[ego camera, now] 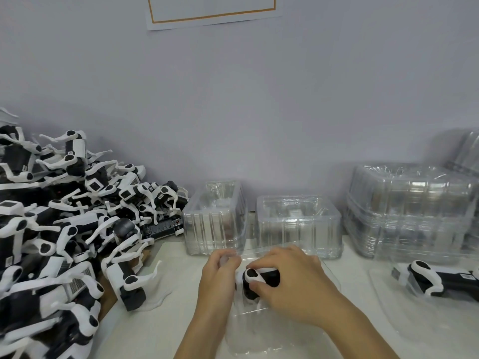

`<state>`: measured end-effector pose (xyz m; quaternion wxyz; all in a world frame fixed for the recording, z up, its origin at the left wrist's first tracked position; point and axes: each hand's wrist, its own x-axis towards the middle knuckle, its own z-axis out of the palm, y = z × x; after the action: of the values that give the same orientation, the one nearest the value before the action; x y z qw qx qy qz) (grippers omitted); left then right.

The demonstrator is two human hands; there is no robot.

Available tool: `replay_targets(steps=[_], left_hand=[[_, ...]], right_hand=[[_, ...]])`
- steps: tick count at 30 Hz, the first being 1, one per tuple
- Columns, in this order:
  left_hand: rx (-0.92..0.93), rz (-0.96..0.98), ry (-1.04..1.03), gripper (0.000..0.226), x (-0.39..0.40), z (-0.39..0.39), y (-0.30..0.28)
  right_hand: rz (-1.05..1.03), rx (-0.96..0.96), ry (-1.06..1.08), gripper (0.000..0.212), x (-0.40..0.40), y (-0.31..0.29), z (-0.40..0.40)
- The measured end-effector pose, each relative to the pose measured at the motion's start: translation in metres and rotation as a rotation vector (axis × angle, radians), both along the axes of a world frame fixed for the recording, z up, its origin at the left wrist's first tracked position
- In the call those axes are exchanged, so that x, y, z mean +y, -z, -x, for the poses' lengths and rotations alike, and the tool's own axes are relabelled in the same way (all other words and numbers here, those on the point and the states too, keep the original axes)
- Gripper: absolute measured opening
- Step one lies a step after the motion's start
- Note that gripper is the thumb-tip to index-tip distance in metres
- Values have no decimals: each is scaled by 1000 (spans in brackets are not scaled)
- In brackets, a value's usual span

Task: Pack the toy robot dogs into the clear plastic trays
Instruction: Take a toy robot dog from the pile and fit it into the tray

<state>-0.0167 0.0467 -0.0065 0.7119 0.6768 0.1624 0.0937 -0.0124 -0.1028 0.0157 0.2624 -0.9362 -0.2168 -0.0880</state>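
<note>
A black-and-white toy robot dog (255, 279) lies in a clear plastic tray (259, 330) on the white table in front of me. My right hand (293, 278) grips the dog from above, fingers curled over its body. My left hand (220, 270) holds the dog's left end, with its fingers curled there. A large heap of toy robot dogs (59, 224) fills the left side of the table. Another toy dog (430, 279) lies in a second clear tray (404, 320) at the right.
Two stacks of clear trays (215, 221) (298, 226) stand just behind my hands. A taller stack of clear trays (412, 213) sits at the back right against the grey wall (233, 112). A brown cardboard sheet (108, 296) lies under the heap.
</note>
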Motion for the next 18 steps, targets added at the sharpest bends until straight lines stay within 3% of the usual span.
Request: replay_targets(steps=[7, 12, 18], left_hand=[[6, -8, -17, 13, 1, -1, -1], [14, -20, -4, 15, 0, 1, -4], [11, -72, 56, 19, -1, 4, -4]], right_hand=[[-229, 116, 2, 29, -21, -18, -5], [-67, 151, 159, 25, -46, -20, -8], [-35, 106, 217, 26, -39, -16, -9]])
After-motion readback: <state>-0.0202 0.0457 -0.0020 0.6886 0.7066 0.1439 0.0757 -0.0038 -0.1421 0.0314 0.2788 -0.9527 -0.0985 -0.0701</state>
